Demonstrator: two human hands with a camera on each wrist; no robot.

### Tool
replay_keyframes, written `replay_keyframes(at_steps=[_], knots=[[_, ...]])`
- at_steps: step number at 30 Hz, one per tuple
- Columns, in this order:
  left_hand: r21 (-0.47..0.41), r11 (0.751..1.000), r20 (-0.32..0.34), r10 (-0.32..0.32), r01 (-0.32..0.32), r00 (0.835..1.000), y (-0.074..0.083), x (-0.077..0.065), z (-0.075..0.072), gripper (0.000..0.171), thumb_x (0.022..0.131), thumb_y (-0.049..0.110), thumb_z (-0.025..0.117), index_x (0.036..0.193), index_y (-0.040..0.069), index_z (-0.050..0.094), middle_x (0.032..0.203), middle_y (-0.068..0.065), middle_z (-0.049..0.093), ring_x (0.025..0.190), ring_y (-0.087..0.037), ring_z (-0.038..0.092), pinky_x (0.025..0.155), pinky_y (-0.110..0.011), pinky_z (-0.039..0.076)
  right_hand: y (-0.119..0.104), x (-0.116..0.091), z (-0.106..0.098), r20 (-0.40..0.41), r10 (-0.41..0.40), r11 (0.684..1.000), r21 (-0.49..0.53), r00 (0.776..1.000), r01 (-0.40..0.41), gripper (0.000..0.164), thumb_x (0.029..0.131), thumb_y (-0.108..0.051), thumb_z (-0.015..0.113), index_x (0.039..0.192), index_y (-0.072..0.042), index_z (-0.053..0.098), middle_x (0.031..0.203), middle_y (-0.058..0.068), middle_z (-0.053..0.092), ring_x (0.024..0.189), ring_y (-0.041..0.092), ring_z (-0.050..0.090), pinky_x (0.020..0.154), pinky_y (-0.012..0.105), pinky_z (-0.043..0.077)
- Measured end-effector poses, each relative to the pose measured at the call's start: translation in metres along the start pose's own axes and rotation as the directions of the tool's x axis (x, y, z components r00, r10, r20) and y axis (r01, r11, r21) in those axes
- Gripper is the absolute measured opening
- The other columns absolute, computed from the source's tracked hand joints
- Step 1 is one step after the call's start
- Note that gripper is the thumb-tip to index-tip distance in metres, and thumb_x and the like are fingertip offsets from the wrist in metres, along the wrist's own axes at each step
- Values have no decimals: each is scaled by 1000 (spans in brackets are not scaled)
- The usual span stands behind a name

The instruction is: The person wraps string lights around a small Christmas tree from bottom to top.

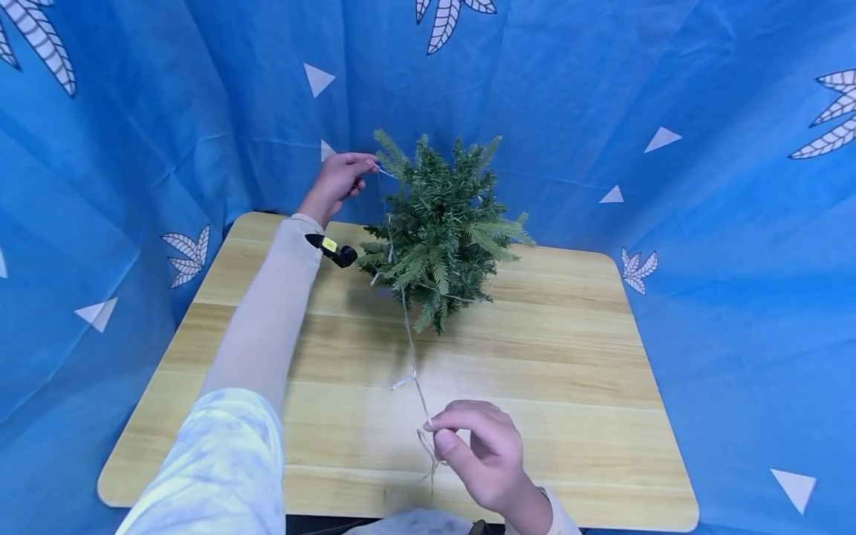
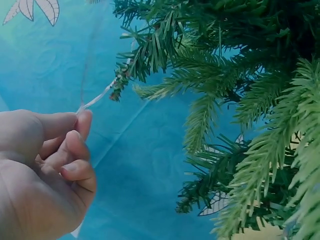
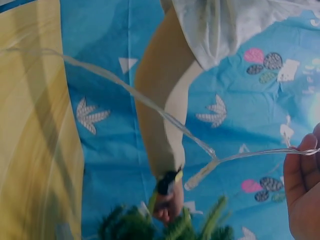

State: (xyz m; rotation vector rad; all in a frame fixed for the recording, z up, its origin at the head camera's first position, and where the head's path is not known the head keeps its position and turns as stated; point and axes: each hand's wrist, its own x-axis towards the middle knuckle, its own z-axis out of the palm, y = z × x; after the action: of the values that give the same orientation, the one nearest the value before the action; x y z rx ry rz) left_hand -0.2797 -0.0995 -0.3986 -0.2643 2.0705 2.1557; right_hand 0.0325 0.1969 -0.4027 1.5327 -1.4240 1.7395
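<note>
A small artificial Christmas tree (image 1: 446, 230) stands toward the back of the table. At its upper left, my left hand (image 1: 338, 180) pinches a thin clear wire of a string of lights between thumb and forefinger. That wire (image 2: 102, 93) runs from the fingertips into the branches. My right hand (image 1: 487, 455), close to the table's front edge, pinches another stretch of the string lights (image 1: 409, 334), which slants down from the tree's left side. In the right wrist view a small clear bulb (image 3: 200, 175) branches off the wire near the right hand's fingers.
The light wood table (image 1: 568, 386) has rounded corners. Blue curtain (image 1: 568, 89) with white leaves and triangles hangs behind and on both sides. A loose tail of wire (image 1: 433, 472) dangles below the right fingertips. A black wrist device (image 1: 334, 250) sits on the left forearm.
</note>
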Motion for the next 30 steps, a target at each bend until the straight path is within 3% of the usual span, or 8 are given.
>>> replay_keyframes(at_steps=[7,13,16,21,25,30], knots=[[69,997,0,-26,26,1000,3,-1,-8,40,106,24,53,145,18,55,122,2,58,65,-8,52,50,-19,41,1,-15,-16,-98,56,997,64,994,-50,13,99,9,49,99,18,60,62,15,52,52,18,52,50,20,47],[94,995,-28,-12,15,1000,7,8,2,37,108,21,46,144,16,55,103,-1,53,67,-9,53,53,-19,42,2,-26,-26,-230,150,989,37,962,-145,14,98,12,48,102,18,60,63,18,50,54,20,49,44,27,41],[92,996,-28,-13,15,1000,8,9,6,39,108,21,46,146,17,53,105,1,53,67,-9,52,54,-21,41,2,-28,-28,-264,167,986,33,950,-164,14,98,13,47,101,20,59,64,18,51,55,19,49,44,29,39],[116,993,4,36,-36,999,10,8,11,36,104,30,56,139,23,61,121,3,62,69,-10,52,59,-24,41,2,-30,-30,-311,170,985,41,935,-166,14,97,15,47,101,21,60,64,18,51,57,20,49,46,31,38],[117,991,10,66,-66,998,11,7,14,32,103,32,58,132,22,66,121,2,66,69,-12,51,61,-26,40,2,-29,-32,-340,165,986,73,926,-149,16,96,17,45,102,21,60,64,18,50,58,21,48,47,32,36],[133,989,11,59,-60,998,9,5,11,35,104,30,55,138,23,62,119,4,63,68,-10,52,60,-25,41,2,-26,-33,-370,110,992,102,922,-77,17,96,18,45,102,23,59,65,18,50,58,21,47,47,31,35]])
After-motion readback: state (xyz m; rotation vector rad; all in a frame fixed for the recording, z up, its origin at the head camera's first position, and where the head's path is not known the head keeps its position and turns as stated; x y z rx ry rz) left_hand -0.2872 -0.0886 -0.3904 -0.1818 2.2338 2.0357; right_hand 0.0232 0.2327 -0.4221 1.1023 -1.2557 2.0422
